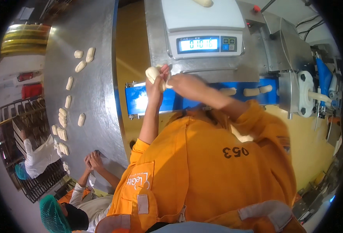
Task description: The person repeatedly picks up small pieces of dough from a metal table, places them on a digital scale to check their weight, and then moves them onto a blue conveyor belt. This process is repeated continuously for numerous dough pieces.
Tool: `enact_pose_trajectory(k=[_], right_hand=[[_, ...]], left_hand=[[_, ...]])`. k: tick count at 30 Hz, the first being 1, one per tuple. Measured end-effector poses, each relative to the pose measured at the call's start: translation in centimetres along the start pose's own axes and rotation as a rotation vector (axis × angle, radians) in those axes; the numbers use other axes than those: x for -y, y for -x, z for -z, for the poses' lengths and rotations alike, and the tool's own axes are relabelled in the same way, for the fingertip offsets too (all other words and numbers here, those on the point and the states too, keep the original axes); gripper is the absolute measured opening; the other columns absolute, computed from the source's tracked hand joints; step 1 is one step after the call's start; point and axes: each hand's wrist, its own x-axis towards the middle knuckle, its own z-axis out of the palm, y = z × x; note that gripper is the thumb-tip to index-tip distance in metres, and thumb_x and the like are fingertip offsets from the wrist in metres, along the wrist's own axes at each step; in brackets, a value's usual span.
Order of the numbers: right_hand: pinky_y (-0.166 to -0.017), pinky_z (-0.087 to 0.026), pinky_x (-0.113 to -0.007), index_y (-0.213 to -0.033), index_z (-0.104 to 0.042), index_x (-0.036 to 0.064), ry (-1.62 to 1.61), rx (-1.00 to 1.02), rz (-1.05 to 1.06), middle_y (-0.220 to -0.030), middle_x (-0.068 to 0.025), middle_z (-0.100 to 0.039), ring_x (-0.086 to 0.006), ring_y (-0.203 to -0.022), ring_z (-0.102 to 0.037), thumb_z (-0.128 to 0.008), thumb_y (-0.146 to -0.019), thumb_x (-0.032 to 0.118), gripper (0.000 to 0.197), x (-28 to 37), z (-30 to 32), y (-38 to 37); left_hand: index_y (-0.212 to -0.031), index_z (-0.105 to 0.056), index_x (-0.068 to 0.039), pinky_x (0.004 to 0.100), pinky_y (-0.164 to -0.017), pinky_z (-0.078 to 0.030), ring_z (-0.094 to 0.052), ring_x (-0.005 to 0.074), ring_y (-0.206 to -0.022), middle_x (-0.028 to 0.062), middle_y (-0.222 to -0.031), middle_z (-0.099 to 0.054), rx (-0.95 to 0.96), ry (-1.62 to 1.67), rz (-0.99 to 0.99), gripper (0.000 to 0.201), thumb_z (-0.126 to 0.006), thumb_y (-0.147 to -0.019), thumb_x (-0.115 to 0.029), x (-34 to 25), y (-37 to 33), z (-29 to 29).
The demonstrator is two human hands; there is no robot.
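My left hand [155,91] is closed around pale dough pieces [152,73], raised over the left end of a narrow blue conveyor belt [136,99]. Its fingers show behind the dough. My right hand [187,86] meets it from the right, slightly blurred, with curled fingertips pinching at the dough near the left palm. Farther right on the belt lie several short dough rolls [252,92], one partly covered by my right forearm. Another dough piece [203,2] rests on the white scale [204,19] beyond my hands, cut off by the picture's edge.
A long steel table [97,77] runs along the left, bearing scattered dough rolls [80,66]. A co-worker's hands [94,160] rest at its near end; another person [41,157] stands beyond it by racks. At right, a machine nozzle [305,93] holds a dough strand [319,96].
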Motion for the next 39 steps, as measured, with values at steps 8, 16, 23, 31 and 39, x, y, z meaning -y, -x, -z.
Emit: enact_pose_trajectory(k=[8,16,23,31,39], right_hand=[[-0.07,-0.05,-0.028,-0.115,-0.06,0.0018,-1.012,0.345,-0.397,-0.1,-0.0066,-0.065,-0.0146,-0.082,-0.062,-0.053,-0.095,0.015,0.024,4.2,14.2,-1.0],[-0.086,-0.048,-0.035,-0.117,-0.057,0.0055,-0.518,-0.39,-0.386,-0.11,-0.0119,-0.056,-0.0234,-0.099,-0.055,-0.074,-0.076,0.013,0.045,6.1,4.6,-3.4],[-0.085,-0.045,-0.041,-0.101,-0.06,0.0036,-0.169,-0.244,-0.238,-0.104,-0.0136,-0.055,-0.0326,-0.099,-0.054,-0.073,-0.074,0.012,0.031,7.0,4.8,-1.2],[-0.052,-0.052,-0.036,-0.101,-0.055,0.0022,0.348,-0.133,-0.391,-0.091,-0.0142,-0.055,-0.0293,-0.07,-0.064,-0.052,-0.087,0.006,0.016,2.4,-3.5,0.2],[-0.063,-0.05,-0.035,-0.099,-0.063,-0.0003,-1.02,0.761,-0.388,-0.084,-0.0137,-0.067,-0.0279,-0.068,-0.063,-0.054,-0.092,0.018,0.021,1.0,7.7,-0.2]], left_hand=[[-0.124,-0.046,0.003,0.034,-0.092,-0.048,-0.059,0.0251,-0.108,0.0183,-0.119,-0.059,0.066,-0.063,0.115,0.035,-0.049,-0.092,-0.012,-1.9,-0.3,-0.8],[-0.123,-0.048,-0.008,0.0352,-0.093,-0.045,-0.054,0.022,-0.109,0.0101,-0.116,-0.056,0.106,0.308,0.047,0.042,-0.041,-0.099,-0.04,-5.0,2.8,-3.3],[-0.113,-0.047,-0.003,0.0248,-0.06,-0.05,-0.058,0.0134,-0.075,0.0086,-0.094,-0.058,-0.193,-0.016,-0.117,0.021,-0.051,-0.098,-0.017,-5.9,1.8,1.0],[-0.118,-0.046,0.004,0.0354,-0.091,-0.051,-0.063,0.0265,-0.102,0.0198,-0.11,-0.062,0.015,-0.065,0.008,0.03,-0.048,-0.099,-0.019,-1.1,0.5,-1.7],[-0.116,-0.047,0.003,0.0351,-0.09,-0.051,-0.062,0.0247,-0.104,0.0187,-0.111,-0.061,0.047,-0.128,-0.021,0.03,-0.048,-0.099,-0.022,-0.6,-0.8,-0.8]])
